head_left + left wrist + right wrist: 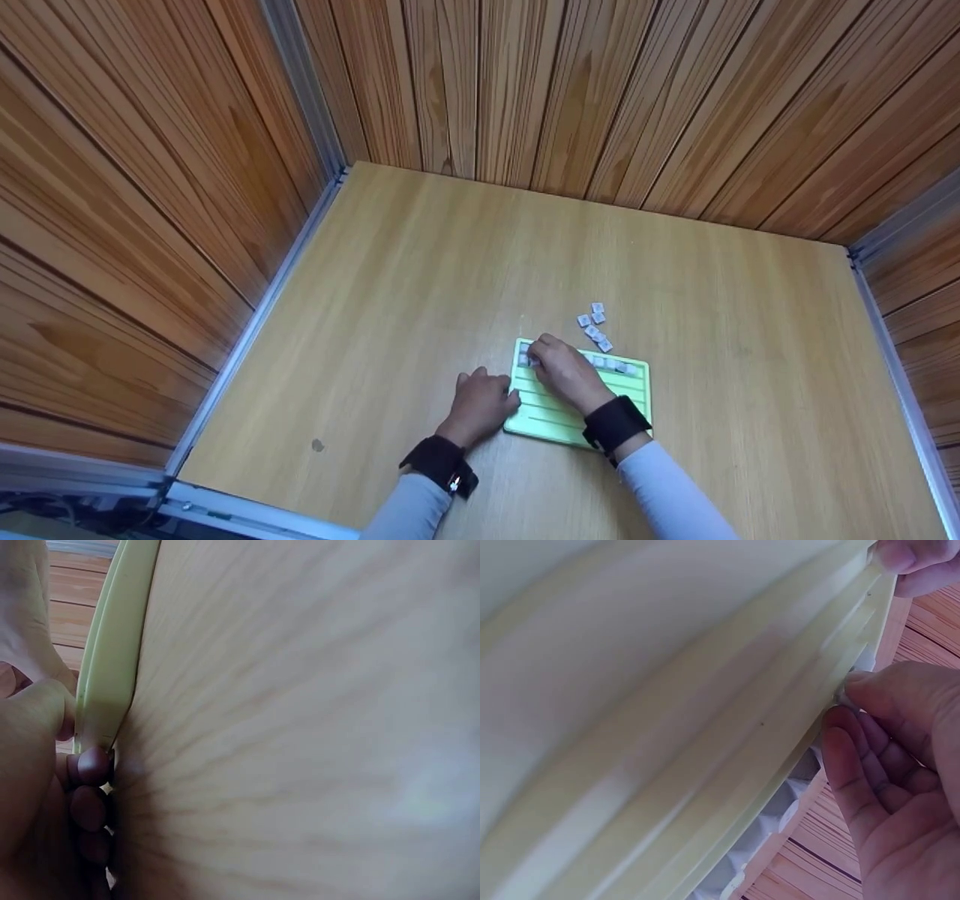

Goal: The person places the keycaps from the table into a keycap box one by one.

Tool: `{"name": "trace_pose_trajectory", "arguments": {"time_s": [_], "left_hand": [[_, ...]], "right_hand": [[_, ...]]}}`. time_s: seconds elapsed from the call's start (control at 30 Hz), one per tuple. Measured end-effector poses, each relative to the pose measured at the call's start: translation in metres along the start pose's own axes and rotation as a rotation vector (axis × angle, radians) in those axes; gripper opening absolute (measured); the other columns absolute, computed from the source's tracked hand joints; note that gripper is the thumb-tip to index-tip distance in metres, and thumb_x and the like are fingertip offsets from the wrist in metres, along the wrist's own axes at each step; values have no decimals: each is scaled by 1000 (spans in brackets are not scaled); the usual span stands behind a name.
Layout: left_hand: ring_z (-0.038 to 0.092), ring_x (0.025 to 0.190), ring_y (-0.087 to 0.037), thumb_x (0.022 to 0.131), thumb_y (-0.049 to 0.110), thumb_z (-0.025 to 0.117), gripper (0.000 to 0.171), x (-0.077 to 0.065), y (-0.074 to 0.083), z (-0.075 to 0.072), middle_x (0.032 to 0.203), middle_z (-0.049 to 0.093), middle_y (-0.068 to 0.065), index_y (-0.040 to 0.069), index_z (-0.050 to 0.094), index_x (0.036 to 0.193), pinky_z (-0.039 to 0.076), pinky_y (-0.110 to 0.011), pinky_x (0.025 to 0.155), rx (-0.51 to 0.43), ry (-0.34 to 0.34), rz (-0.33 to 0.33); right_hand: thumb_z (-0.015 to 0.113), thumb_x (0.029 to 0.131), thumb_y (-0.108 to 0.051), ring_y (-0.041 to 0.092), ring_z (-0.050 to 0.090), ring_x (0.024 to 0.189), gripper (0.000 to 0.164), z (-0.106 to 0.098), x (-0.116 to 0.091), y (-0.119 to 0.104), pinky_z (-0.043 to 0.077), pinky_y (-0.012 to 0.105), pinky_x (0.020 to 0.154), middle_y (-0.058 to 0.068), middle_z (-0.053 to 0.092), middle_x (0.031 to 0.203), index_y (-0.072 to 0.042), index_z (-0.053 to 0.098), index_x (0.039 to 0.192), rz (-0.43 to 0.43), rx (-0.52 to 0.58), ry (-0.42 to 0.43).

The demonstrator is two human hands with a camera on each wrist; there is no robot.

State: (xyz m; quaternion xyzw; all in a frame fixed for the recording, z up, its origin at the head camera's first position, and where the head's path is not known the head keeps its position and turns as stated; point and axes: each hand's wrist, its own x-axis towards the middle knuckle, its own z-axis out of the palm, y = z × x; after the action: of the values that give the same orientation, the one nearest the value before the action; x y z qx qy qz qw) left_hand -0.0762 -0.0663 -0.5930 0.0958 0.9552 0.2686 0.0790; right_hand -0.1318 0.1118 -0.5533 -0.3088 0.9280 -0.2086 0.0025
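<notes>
A light green ridged tray lies on the table, with a row of small white tiles along its far edge. My left hand holds the tray's left edge; in the left wrist view its thumb and fingertips close on the tray's corner. My right hand reaches over the tray to the left part of the tile row. Between its thumb and index finger it pinches a small tile, mostly covered by the fingertips in the right wrist view. Faces of the row's tiles are too small to read.
Several loose white tiles lie on the table just beyond the tray's far edge. A small dark mark shows on the tabletop at the left. Wood-panelled walls with metal edging enclose the table.
</notes>
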Motion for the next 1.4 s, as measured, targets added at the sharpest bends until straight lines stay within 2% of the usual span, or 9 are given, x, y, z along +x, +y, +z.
{"name": "trace_pose_trajectory", "arguments": {"time_s": [0.3, 0.53, 1.2, 1.4], "left_hand": [[40, 72, -15, 93, 35, 60, 24, 0, -1, 0, 61, 49, 8, 18, 65, 76, 28, -36, 72, -13, 14, 5], [38, 71, -16, 93, 34, 61, 24, -1, 0, 1, 59, 49, 7, 16, 68, 80, 27, -36, 71, 10, 28, 13], [40, 71, -16, 92, 34, 62, 23, -1, 1, 0, 61, 50, 7, 16, 66, 78, 29, -37, 72, 10, 31, 21], [40, 71, -16, 92, 33, 61, 23, -1, 1, 1, 61, 51, 8, 17, 65, 77, 29, -37, 72, 7, 36, 21]], "right_hand": [[75, 84, 5, 17, 63, 80, 17, -2, 0, 1, 54, 34, 70, 5, 62, 92, -5, 69, 96, -15, 4, 33], [72, 84, 5, 13, 54, 68, 16, -1, 0, 0, 47, 28, 60, 1, 57, 81, -7, 62, 85, -27, -4, 60], [73, 82, 7, 13, 55, 70, 18, -3, 2, 2, 49, 29, 61, 1, 57, 82, -7, 62, 86, -13, 24, 39], [73, 81, 6, 11, 52, 68, 19, -3, 2, 4, 46, 26, 59, 0, 55, 80, -8, 61, 84, -23, 36, 48]]}}
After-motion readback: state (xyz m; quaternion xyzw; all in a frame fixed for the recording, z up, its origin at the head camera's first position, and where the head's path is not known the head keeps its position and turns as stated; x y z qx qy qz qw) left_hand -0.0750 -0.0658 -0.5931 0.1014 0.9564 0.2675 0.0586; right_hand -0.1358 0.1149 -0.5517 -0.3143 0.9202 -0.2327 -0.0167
